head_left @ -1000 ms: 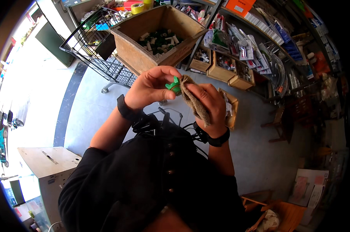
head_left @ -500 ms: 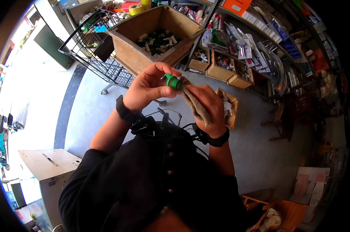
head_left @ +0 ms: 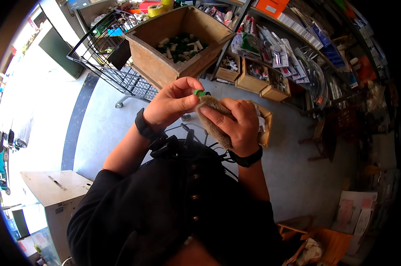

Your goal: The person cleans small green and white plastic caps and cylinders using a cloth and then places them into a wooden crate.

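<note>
My left hand [head_left: 174, 104] pinches a small green plastic pipe fitting [head_left: 202, 93] between thumb and fingers. Most of the fitting is hidden behind a folded brown cloth [head_left: 211, 116]. Closed around that cloth, my right hand [head_left: 236, 122] presses it against the fitting's end, thumb on top. Both hands are held in front of my chest, just below a large wooden box [head_left: 154, 55]. Inside the box lie many small green and white pieces [head_left: 181, 48].
A black wire shopping cart [head_left: 125, 75] stands left of the box. To the right, shelves hold packaged goods [head_left: 276, 51], with small wooden bins [head_left: 252, 80] below. Another wooden bin [head_left: 265, 126] sits on the floor beyond my right hand. A white cabinet [head_left: 58, 188] stands at lower left.
The cloth has come over the green fitting and now covers most of it. My right hand has turned, its thumb now on top of the cloth. My left hand has shifted slightly lower.
</note>
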A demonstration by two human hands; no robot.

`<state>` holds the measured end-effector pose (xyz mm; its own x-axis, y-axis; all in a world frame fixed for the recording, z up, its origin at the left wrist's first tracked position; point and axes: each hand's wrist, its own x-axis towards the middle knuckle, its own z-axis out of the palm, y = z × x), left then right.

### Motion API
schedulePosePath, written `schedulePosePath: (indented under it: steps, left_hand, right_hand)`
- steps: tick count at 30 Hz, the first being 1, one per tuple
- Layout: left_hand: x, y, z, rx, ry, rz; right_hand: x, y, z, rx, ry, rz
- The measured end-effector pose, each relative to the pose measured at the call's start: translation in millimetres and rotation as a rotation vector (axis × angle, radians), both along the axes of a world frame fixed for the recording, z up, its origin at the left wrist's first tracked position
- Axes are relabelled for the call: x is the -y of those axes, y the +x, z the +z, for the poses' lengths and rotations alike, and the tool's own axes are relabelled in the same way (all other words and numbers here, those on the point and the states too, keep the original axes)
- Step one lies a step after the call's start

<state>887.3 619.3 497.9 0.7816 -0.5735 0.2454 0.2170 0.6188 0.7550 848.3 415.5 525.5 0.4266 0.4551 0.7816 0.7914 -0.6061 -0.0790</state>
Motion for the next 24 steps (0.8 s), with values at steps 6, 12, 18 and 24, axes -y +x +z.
schedulePosePath:
  steps: [6,12,18,24]
  left_hand:
    - [-1,-2,9,-0.01,0.047,-0.012]
    - [-6,2,8,0.112,0.101,-0.073]
    - [-9,0,13,0.165,0.169,-0.059]
    - [-6,-1,13,0.131,0.229,-0.011]
  right_hand:
    - [2,2,-1,0.001,-0.002,0.015]
    - [0,1,4,-0.023,0.033,0.026]
    - [-2,1,5,-0.053,0.073,0.067]
    - [-1,0,4,-0.073,0.066,0.031]
